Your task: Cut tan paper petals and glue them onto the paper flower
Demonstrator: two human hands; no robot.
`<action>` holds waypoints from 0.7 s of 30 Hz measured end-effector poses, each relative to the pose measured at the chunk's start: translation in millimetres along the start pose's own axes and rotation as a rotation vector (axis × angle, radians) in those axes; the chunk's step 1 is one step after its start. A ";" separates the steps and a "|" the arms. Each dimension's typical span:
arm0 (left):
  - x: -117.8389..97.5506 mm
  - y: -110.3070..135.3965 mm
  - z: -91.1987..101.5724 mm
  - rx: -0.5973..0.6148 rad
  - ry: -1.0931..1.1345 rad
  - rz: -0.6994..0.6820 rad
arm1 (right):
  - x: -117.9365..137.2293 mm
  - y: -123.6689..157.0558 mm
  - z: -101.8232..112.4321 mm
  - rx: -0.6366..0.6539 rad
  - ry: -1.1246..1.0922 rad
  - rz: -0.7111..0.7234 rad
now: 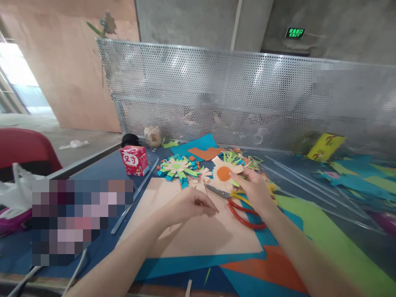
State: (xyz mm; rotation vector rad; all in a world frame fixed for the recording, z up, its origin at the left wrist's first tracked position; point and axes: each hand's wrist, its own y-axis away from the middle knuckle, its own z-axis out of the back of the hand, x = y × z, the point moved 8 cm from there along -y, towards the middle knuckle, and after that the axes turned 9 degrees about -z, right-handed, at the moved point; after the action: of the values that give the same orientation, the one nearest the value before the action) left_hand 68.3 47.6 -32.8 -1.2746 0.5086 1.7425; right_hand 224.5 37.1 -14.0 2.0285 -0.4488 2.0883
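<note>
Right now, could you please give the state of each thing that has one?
Exit sign, lit.
Red carton, upright.
Yellow packet, tilted.
Scissors, lying down, blades apparently closed.
Beige sheet, flat.
Green-centred flower, petals spread.
Left hand, loosely curled, grip seemingly empty.
Right hand, at orange-centred flower, grip unclear.

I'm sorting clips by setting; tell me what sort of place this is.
Probably a craft workshop in an unfinished building: a blue-and-green paper flower, a perforated metal partition and bare concrete walls.
</note>
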 end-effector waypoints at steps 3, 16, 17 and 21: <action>-4.2 9.9 -31.8 0.287 0.261 0.044 | 0.7 0.7 -2.9 0.026 0.006 -0.001; -6.6 3.4 53.5 -0.572 -0.004 -0.141 | -7.7 4.1 -19.0 0.158 -0.134 -0.104; -13.0 8.3 57.5 -0.638 -0.131 -0.172 | -7.5 4.7 -20.1 0.168 -0.123 -0.099; -54.0 21.9 45.6 -0.689 -0.565 -0.523 | -7.6 10.6 -27.2 0.202 -0.049 -0.107</action>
State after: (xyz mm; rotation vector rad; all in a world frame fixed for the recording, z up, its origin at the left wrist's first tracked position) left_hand 29.3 47.9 30.1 -1.1258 -0.7472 1.7479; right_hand 195.7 37.2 -22.8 2.1639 -0.1369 2.0990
